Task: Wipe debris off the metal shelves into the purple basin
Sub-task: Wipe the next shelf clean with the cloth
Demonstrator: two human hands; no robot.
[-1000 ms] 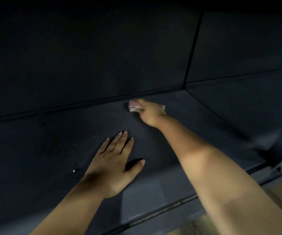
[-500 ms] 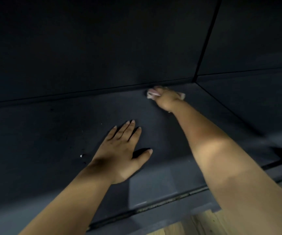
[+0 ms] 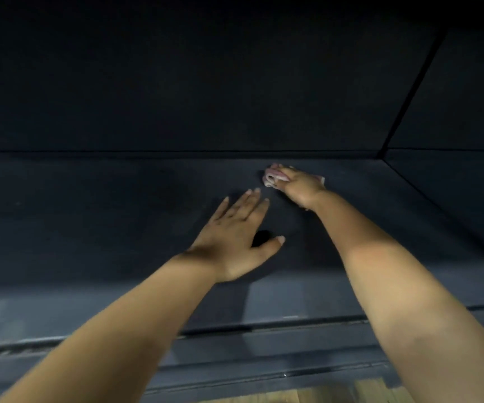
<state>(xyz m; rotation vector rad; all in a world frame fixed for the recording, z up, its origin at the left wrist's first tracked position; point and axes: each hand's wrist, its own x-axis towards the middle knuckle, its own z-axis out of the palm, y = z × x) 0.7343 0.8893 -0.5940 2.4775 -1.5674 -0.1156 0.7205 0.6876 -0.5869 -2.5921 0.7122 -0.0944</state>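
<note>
Your right hand (image 3: pixel 299 186) reaches deep onto the dark metal shelf (image 3: pixel 118 228), near its back edge, with fingers curled over a crumpled pinkish cloth (image 3: pixel 271 178) pressed against the surface. Your left hand (image 3: pixel 236 239) lies flat on the shelf just in front of it, fingers straight and spread, thumb out, holding nothing. The purple basin is out of sight.

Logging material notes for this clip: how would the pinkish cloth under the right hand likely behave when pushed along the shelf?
The pinkish cloth shows bunched folds beside the right hand, so it is probably floppy. It looks thin, so likely light. Pressed on the dark metal shelf, it should slide rather than roll.
</note>
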